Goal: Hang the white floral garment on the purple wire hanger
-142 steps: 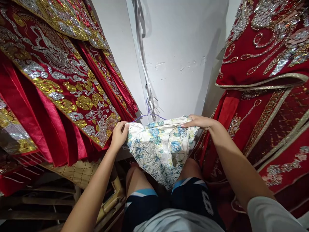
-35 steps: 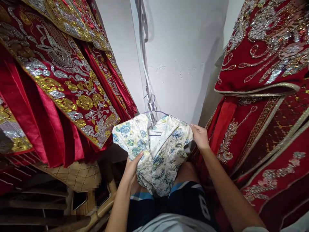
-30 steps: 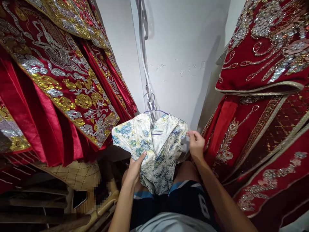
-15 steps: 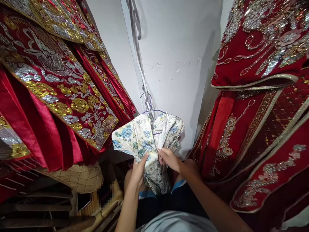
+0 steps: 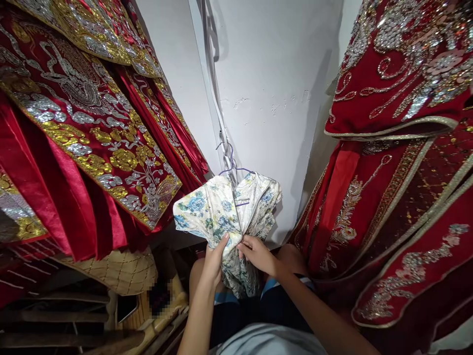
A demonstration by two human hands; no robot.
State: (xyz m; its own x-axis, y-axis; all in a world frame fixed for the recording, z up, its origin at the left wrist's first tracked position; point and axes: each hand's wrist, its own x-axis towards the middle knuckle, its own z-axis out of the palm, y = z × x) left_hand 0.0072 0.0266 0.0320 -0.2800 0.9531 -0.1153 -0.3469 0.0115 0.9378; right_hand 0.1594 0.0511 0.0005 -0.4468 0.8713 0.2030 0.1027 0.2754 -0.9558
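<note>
— Floral blouse [image 5: 221, 207] in both hands, I see. What's biggest around it?

— Pale wall [image 5: 273, 59], at twelve o'clock. After that, a red costume [image 5: 84, 128] with gold and silver embroidery spans nine to eleven, and a red beaded garment [image 5: 399, 103] spans one to four.

— Next size down?

— Some slatted, bamboo-like furniture [image 5: 173, 296], between seven and eight.

— And the blouse itself?

— Just below the centre, toward six. Its shoulders spread on a hanger, one sleeve pointing to eight; the lower part bunches above the person's knees.

— How do the hands stand?

— Left hand [image 5: 214, 256], between six and seven: thumb on top, gripping the cloth, the other fingers mostly hidden. Right hand [image 5: 260, 254], between five and six: fingers drawn narrow, pinching the front edge. I can't tell whether a fastener sits between them.

— Anything smaller?

— Purple hanger [image 5: 242, 169], near the centre, its hook toward twelve. Last, a dark flat rectangle [image 5: 127, 306] on the furniture, between seven and eight.
</note>
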